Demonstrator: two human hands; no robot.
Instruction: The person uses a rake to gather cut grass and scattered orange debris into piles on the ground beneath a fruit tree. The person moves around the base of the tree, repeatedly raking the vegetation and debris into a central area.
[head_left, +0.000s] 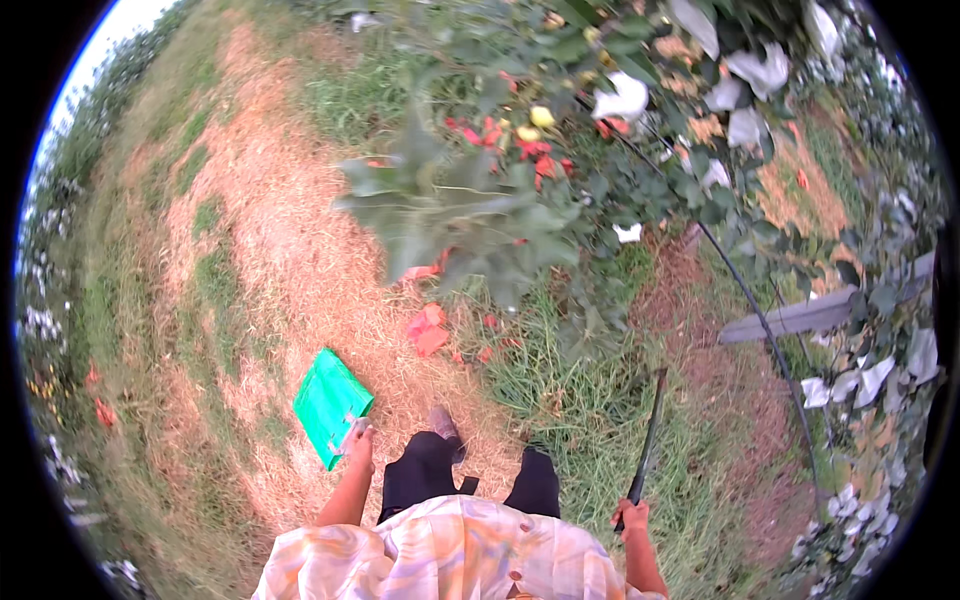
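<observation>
My left hand (361, 444) is closed on a crumpled clear plastic piece at the edge of a flat green sheet or bag (330, 405), which hangs out to the left of my legs. In my right hand (631, 516) is the lower end of a dark rod (649, 442), slanting up and away over the grass. What the far tip of the rod is made of cannot be told. My shoe (444, 424) shows on the straw between the hands.
Leafy fruit-tree branches with white bags (622, 97) and yellowish fruit (541, 117) reach in ahead. Red scraps (428, 330) lie on the straw. At right are a black hose or cable (742, 289), a grey post (795, 316) and more bagged branches.
</observation>
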